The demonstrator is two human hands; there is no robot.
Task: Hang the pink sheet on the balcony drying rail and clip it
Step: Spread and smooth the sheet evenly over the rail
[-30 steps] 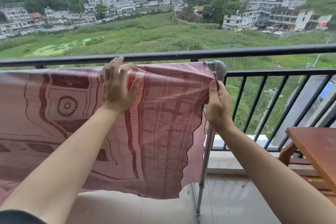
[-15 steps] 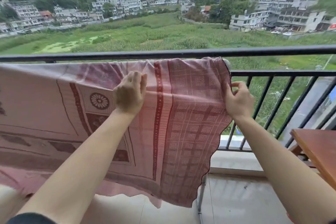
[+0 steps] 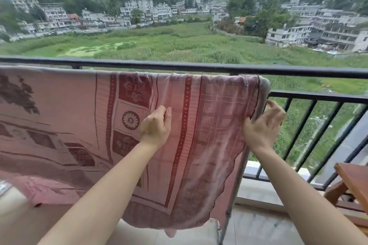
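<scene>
The pink sheet, patterned in dark red, hangs over the metal drying rail, whose grey corner shows at the sheet's right end. My left hand lies against the front of the hanging cloth, its fingers curled into the fabric. At the sheet's right edge my right hand grips the cloth beside the rack's upright pole. The sheet covers the rail's top bar. No clip is in view.
The black balcony railing runs just behind the rack, with vertical bars at the right. A wooden table stands at the right edge. The rack's leg drops to the tiled floor. Fields and buildings lie beyond.
The sheet has been pulled rightward until it reaches the rail's corner. My left hand slid down from the rail top onto the hanging front. My right hand stayed at the right edge.
</scene>
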